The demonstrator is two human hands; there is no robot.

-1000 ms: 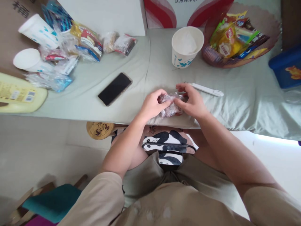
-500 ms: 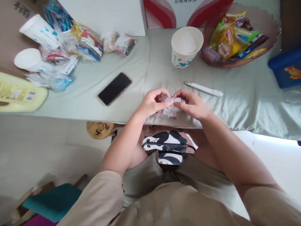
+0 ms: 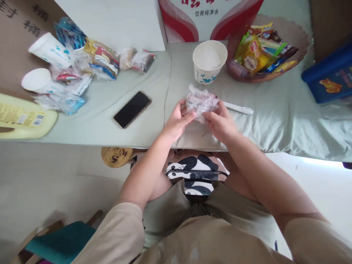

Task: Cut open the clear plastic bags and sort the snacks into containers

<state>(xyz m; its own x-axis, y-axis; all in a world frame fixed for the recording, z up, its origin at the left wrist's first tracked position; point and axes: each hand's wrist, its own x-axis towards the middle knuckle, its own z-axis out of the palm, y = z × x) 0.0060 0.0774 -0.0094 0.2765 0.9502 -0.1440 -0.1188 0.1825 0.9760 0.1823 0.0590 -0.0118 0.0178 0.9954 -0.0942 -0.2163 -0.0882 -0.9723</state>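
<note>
Between my two hands is a crumpled clear plastic bag (image 3: 202, 102) with something reddish inside that I cannot make out. My left hand (image 3: 178, 121) grips its left side, thumb on top. On the right side, my right hand (image 3: 220, 120) closes on it in the same way. A white pen-like tool (image 3: 238, 107) lies just beyond my right fingers, its left end hidden behind the bag. Behind the bag stands a paper cup (image 3: 206, 75) with whitish, translucent material in it.
A black phone (image 3: 132, 109) lies to the left. Snack packets (image 3: 101, 60) and two tipped paper cups (image 3: 38, 80) crowd the far left beside a yellow jug (image 3: 27, 117). A pinkish bowl (image 3: 298, 44) of snacks and a blue container (image 3: 327, 80) stand at right. Boxes (image 3: 181, 27) line the back.
Both hands have lifted the plastic bag away from the table's front edge, towards the cup. It is now held by its sides and turned more to view. The camera view has tilted slightly.
</note>
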